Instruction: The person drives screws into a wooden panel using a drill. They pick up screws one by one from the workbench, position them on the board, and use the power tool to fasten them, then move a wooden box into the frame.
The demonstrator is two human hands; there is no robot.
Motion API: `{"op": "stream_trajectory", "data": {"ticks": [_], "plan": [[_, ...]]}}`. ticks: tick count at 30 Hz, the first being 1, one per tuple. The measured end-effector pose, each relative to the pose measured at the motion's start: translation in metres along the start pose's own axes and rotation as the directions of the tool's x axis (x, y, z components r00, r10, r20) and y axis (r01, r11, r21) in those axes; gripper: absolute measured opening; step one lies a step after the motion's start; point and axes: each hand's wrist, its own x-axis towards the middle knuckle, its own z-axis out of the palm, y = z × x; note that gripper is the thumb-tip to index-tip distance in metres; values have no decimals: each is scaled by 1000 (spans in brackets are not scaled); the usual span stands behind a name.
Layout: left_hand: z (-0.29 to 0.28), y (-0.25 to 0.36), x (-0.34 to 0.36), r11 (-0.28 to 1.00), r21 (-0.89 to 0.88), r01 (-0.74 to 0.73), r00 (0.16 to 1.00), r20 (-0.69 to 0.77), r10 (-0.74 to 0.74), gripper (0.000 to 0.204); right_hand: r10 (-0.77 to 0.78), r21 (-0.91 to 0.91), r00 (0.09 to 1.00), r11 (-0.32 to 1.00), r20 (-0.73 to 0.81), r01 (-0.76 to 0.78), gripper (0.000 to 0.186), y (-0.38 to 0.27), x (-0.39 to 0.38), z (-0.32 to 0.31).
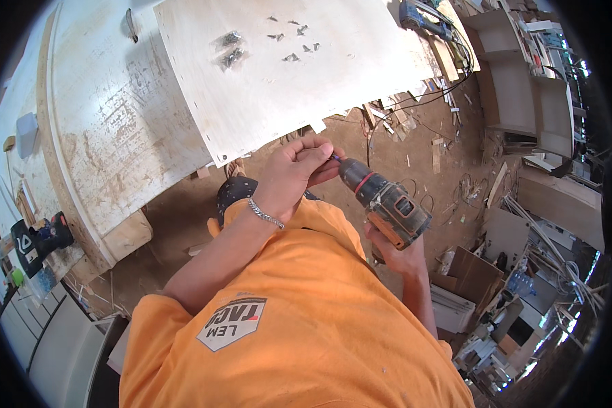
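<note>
My right hand (402, 258) grips the handle of a cordless drill (381, 197), dark with orange parts and a red ring. The drill points up and left, toward my left hand (296, 170). At the tip of its chuck the fingers of that left hand are pinched together. A tiny bluish bit of something shows between them, too small to name. Beyond my hands lies a pale flat panel (251, 102) on the worktable. On it are small clear bags of hardware (231, 58) and several loose small metal pieces (291, 58).
A blue corded power tool (425, 19) rests at the panel's far right, its cable hanging over the edge. Another drill (41, 241) lies at the left on the worn worktable (126, 122). Wood scraps (394, 119) litter the floor; boards and cabinet parts (523, 102) crowd the right.
</note>
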Motion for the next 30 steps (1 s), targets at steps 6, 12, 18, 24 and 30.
{"op": "stream_trajectory", "data": {"ticks": [6, 12, 18, 24, 30], "plan": [[6, -4, 32, 947, -304, 108, 992, 98, -82, 28, 6, -94, 999, 996, -34, -9, 35, -42, 24, -9], [14, -6, 54, 863, -467, 192, 977, 173, -124, 24, 98, -353, 995, 931, -6, -94, 36, -77, 66, -21], [13, 1, 58, 789, -573, 223, 974, 103, -201, 15, 325, -541, 945, 788, -39, -293, 42, -106, 87, -17], [9, -10, 68, 767, -603, 221, 974, 105, -199, 23, 399, -608, 917, 724, -19, -327, 44, -116, 105, -25], [12, -11, 68, 784, -585, 206, 975, 57, -214, 22, 342, -653, 939, 719, 33, -239, 45, -124, 117, -30]]}}
